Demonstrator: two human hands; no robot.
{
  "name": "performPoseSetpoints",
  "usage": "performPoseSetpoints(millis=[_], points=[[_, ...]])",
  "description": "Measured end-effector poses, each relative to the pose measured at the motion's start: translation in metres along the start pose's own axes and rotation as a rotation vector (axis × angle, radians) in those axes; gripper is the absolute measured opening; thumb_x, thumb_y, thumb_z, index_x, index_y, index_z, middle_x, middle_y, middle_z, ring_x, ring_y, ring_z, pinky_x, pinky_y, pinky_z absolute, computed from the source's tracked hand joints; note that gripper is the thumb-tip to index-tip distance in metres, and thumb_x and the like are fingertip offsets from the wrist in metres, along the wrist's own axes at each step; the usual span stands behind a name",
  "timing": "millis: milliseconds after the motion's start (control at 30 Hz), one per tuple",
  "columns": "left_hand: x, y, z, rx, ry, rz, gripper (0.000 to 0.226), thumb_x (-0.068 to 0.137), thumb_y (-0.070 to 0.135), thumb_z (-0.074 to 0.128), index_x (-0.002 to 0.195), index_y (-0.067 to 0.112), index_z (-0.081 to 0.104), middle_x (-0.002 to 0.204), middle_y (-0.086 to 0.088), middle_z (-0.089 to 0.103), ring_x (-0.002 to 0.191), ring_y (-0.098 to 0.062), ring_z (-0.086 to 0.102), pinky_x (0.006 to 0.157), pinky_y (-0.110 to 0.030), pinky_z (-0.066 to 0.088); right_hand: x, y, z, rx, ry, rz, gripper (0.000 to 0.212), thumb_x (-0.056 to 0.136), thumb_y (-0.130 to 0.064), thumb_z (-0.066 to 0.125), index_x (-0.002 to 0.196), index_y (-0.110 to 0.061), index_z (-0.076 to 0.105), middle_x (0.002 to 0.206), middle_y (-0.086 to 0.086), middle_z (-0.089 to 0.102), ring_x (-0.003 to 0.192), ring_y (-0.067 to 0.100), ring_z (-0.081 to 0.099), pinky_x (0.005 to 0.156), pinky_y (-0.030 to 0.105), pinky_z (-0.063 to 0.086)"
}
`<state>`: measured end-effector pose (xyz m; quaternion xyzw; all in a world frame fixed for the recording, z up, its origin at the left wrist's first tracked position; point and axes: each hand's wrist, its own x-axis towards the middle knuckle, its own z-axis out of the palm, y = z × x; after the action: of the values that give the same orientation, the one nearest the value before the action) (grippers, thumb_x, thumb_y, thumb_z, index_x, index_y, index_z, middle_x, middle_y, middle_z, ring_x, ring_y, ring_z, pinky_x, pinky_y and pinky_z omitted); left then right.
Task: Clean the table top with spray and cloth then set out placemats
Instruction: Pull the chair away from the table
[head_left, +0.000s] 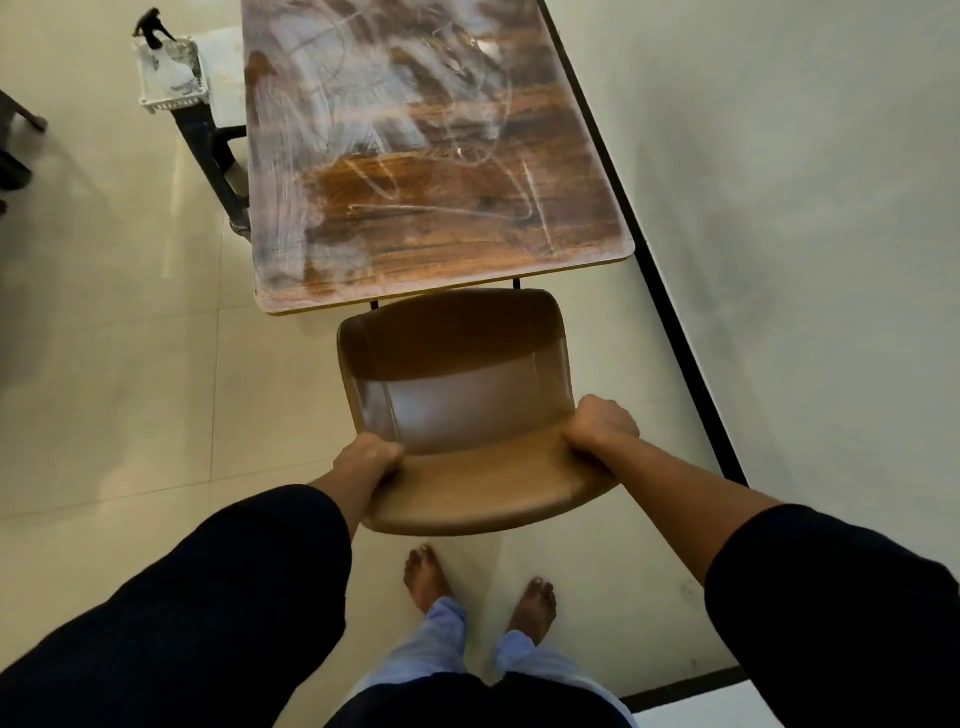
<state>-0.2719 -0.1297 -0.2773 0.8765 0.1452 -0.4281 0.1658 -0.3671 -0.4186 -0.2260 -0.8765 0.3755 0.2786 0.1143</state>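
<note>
A wooden table top (415, 156) stretches away from me, streaked with white smears and scribble marks. A brown chair (457, 374) stands at its near end, seat toward the table. My left hand (366, 457) grips the left end of the chair's backrest. My right hand (600, 423) grips the right end of the same backrest. A spray bottle (156, 36) with a black trigger stands in a white basket (174, 93) at the far left of the table. No cloth or placemats are in view.
The white basket rests on a dark stool (208, 140) beside the table's left edge. A white wall with a black skirting strip (670, 291) runs along the table's right side. Pale floor tiles (130, 338) lie to the left. My bare feet (426, 577) stand behind the chair.
</note>
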Motion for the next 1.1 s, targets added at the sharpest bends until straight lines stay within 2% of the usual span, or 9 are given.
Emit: performPoseSetpoints(millis=[167,300,433,567,667,733,833,900,1100], points=[[-0.031,0.013,-0.002,0.135,-0.059,0.240,0.030,0.103,0.041,0.060,0.119,0.018,0.070,0.116,-0.007,0.071,0.105,-0.026,0.069,0.099,-0.045,0.058,-0.033,-0.010,-0.006,-0.205,-0.073,-0.443,0.039,0.100,-0.030,0.057,0.138,-0.022,0.057,0.143,0.009,0.055,0.135,0.031,0.047,0.114,0.053,0.036],[-0.082,0.022,0.010,0.211,-0.091,0.433,0.029,0.105,0.046,0.056,0.121,0.026,0.069,0.116,0.000,0.072,0.102,-0.017,0.069,0.099,-0.044,0.058,-0.055,-0.002,-0.004,-0.216,-0.106,-0.676,0.034,0.104,-0.042,0.048,0.128,-0.024,0.064,0.129,0.005,0.064,0.118,0.025,0.056,0.100,0.047,0.046],[-0.134,0.013,0.034,0.412,0.107,0.610,0.038,0.110,0.055,0.043,0.122,0.031,0.069,0.109,0.004,0.075,0.094,-0.013,0.068,0.072,-0.029,0.048,-0.066,0.024,-0.014,-0.197,-0.161,-0.819,0.055,0.102,-0.069,0.038,0.120,-0.027,0.068,0.110,-0.002,0.067,0.095,0.015,0.060,0.073,0.030,0.047],[-0.160,-0.008,0.045,0.481,0.301,0.774,0.079,0.097,0.083,0.026,0.142,0.031,0.064,0.135,0.004,0.071,0.118,-0.017,0.064,0.093,-0.036,0.046,-0.061,0.055,-0.019,-0.374,-0.126,-0.951,0.093,0.081,-0.095,0.037,0.149,-0.033,0.051,0.139,-0.007,0.064,0.117,0.017,0.062,0.097,0.039,0.054],[-0.159,-0.022,0.042,0.643,0.336,0.785,0.095,0.084,0.089,0.040,0.157,0.029,0.050,0.153,0.004,0.060,0.138,-0.021,0.055,0.112,-0.040,0.042,-0.059,0.061,-0.017,-0.501,-0.032,-1.025,0.086,0.084,-0.073,0.064,0.157,-0.035,0.039,0.152,-0.008,0.054,0.132,0.021,0.057,0.103,0.044,0.051],[-0.153,-0.027,0.038,0.697,0.391,0.791,0.080,0.091,0.065,0.062,0.161,0.028,0.044,0.155,0.001,0.059,0.138,-0.023,0.057,0.112,-0.039,0.044,-0.058,0.058,-0.016,-0.542,0.042,-1.040,0.073,0.087,-0.044,0.075,0.152,-0.034,0.044,0.148,-0.005,0.058,0.127,0.022,0.061,0.103,0.043,0.052],[-0.149,-0.029,0.033,0.698,0.463,0.779,0.072,0.096,0.032,0.071,0.162,0.028,0.043,0.149,-0.001,0.066,0.125,-0.026,0.066,0.098,-0.037,0.052,-0.056,0.058,-0.013,-0.601,0.141,-1.036,0.064,0.078,-0.027,0.081,0.137,-0.030,0.055,0.131,-0.004,0.068,0.115,0.022,0.066,0.103,0.040,0.047],[-0.149,-0.027,0.034,0.693,0.466,0.816,0.071,0.094,0.020,0.071,0.160,0.028,0.048,0.147,-0.001,0.068,0.121,-0.027,0.068,0.093,-0.037,0.054,-0.059,0.060,-0.010,-0.574,0.155,-0.990,0.056,0.076,-0.022,0.082,0.127,-0.027,0.061,0.118,-0.004,0.071,0.103,0.022,0.069,0.091,0.037,0.053],[-0.154,-0.024,0.036,0.660,0.442,0.858,0.075,0.083,0.007,0.077,0.152,0.031,0.060,0.137,-0.003,0.074,0.115,-0.030,0.073,0.085,-0.038,0.059,-0.066,0.061,-0.002,-0.449,0.211,-0.918,0.038,0.074,-0.011,0.069,0.104,-0.032,0.068,0.095,-0.009,0.070,0.085,0.019,0.066,0.071,0.032,0.055]])
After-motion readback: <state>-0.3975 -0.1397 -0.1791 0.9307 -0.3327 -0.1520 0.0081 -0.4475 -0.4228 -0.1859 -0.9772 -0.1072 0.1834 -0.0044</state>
